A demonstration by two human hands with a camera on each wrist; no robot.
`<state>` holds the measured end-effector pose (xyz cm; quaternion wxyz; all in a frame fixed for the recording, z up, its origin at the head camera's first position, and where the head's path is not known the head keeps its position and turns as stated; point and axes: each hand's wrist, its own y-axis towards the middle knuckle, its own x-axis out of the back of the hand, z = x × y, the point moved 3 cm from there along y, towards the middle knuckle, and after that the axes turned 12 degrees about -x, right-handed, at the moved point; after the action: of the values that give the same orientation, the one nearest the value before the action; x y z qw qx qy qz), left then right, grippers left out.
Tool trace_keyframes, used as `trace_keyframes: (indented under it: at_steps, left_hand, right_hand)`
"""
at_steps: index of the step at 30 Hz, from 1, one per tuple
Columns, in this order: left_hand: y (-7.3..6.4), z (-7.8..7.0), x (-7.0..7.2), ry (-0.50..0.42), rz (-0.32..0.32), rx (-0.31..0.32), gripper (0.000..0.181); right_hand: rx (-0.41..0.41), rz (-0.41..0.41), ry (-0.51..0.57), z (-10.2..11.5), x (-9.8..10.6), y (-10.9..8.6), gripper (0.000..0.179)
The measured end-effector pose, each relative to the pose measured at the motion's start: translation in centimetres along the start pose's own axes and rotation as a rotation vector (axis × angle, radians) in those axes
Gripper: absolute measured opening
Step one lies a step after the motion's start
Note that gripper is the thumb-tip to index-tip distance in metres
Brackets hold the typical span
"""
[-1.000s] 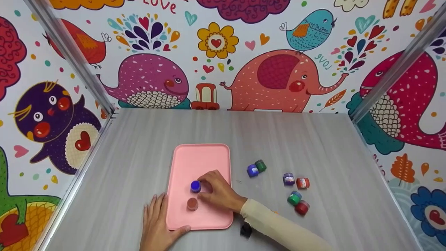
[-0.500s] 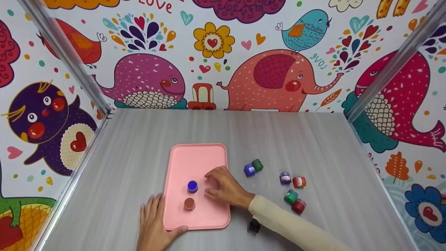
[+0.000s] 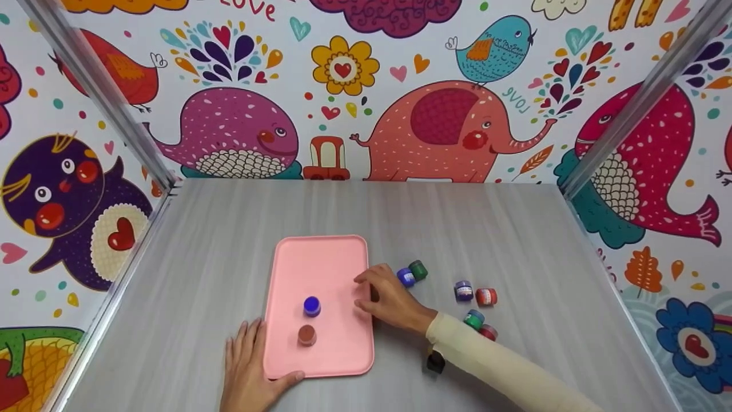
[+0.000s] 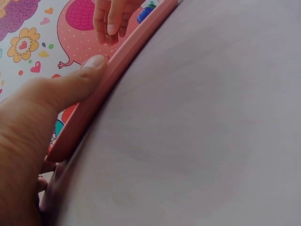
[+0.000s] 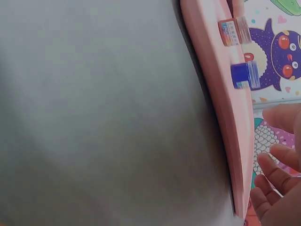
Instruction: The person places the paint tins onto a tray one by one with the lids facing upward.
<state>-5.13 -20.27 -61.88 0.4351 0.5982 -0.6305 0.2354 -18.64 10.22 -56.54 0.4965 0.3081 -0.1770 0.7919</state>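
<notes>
A pink tray (image 3: 320, 260) lies on the table. On it stand a small paint jar with a blue top (image 3: 311, 306) and another with a brown top (image 3: 307, 336), just apart. My left hand (image 3: 249, 366) rests at the tray's near left corner, fingers straight along the side; in the left wrist view its thumb (image 4: 87, 77) touches the rim. Over the tray's right edge hovers my right hand (image 3: 394, 297), fingers loosely bent and holding nothing. Closest to it on the table are a blue paint jar (image 3: 406, 277) and a dark green one (image 3: 418, 269), side by side.
Farther right lie a purple jar (image 3: 464, 291), a red jar (image 3: 486, 296), a green jar (image 3: 474, 319) and a dark red jar (image 3: 488, 332), partly behind the right sleeve. Printed walls (image 3: 240, 131) enclose the grey table (image 3: 217, 246) at the back and sides.
My right hand has let go of the blue-topped jar, leaving it on the tray, and has moved right to the tray's edge. The left hand stays at the corner.
</notes>
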Motion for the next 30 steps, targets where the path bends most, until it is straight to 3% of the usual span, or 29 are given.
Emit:
trace_keyframes:
  at_steps: [12, 20, 27, 30]
  left_hand:
    - [0.0, 0.0, 0.1, 0.001, -0.008, -0.006, 0.135]
    - [0.0, 0.0, 0.0, -0.005, -0.005, -0.006, 0.136]
    - [-0.4, 0.2, -0.3, 0.003, -0.106, -0.081, 0.131]
    - [-0.4, 0.2, -0.3, 0.013, -0.115, -0.086, 0.131]
  right_hand:
    - [0.034, -0.035, 0.0, -0.7, 3.0, -1.0, 0.04]
    - [-0.061, -0.081, -0.022, -2.4, 5.1, -1.2, 0.042]
    - [-0.064, -0.152, -0.08, -4.2, 6.4, -1.1, 0.038]
    - [-0.082, -0.166, -0.102, -4.9, 6.7, -1.1, 0.036]
